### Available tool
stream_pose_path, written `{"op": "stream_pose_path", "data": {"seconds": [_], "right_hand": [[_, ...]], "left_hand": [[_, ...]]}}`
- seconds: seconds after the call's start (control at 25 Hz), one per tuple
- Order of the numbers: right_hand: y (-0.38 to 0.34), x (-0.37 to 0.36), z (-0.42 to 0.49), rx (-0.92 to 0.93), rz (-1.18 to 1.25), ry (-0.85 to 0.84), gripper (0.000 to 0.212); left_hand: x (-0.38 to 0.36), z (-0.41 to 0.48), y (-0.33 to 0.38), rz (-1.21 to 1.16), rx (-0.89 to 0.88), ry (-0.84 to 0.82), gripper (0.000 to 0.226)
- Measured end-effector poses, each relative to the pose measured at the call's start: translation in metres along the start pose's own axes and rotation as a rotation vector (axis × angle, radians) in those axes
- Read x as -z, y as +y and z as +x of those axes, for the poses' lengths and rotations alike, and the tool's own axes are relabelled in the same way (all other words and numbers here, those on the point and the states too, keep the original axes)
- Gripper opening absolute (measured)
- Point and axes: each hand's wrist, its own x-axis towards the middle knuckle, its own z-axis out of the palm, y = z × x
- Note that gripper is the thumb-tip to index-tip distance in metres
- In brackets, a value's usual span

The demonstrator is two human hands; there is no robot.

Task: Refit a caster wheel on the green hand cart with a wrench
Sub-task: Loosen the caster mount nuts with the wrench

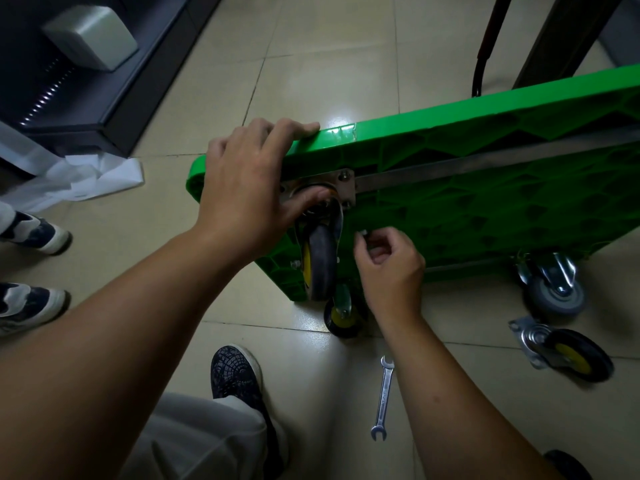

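Head view: green hand cart [485, 209] tipped on its edge on the tiled floor [329, 64], ribbed underside facing the camera. Left hand [242, 188] grips the cart's top corner, fingers hooked over the rim, thumb on the swivel of the caster wheel [322, 265], which sits against its steel mounting plate [346, 185]. Right hand [388, 261] pinches a small fastener [363, 233] just beside the plate's lower corner. Wrench [382, 398] lies on the floor below the right forearm, untouched; its stamped lettering is unreadable. Loose yellow-hub caster [568, 351] lies on the floor at right, near a mounted grey caster [554, 292].
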Motion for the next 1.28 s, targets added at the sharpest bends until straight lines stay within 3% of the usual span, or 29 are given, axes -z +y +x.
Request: {"op": "stream_pose_path", "data": {"seconds": [0.2, 0.4, 0.76, 1.28], "right_hand": [[0.121, 0.029, -0.067, -0.57, -0.278, -0.003, 0.024], [0.188, 0.081, -0.137, -0.923, -0.636, -0.242, 0.035], [0.203, 0.068, -0.148, -0.977, -0.573, -0.384, 0.03], [0.219, 0.059, -0.137, -0.913, -0.75, -0.422, 0.05]], "left_hand": [[0.0, -0.001, 0.0, -0.002, -0.002, 0.008, 0.069], [0.0, 0.001, -0.001, 0.013, -0.012, 0.015, 0.069], [-0.003, 0.0, -0.005, 0.039, -0.043, 0.02, 0.071], [-0.003, -0.001, -0.009, 0.05, -0.062, 0.032, 0.071]]}}
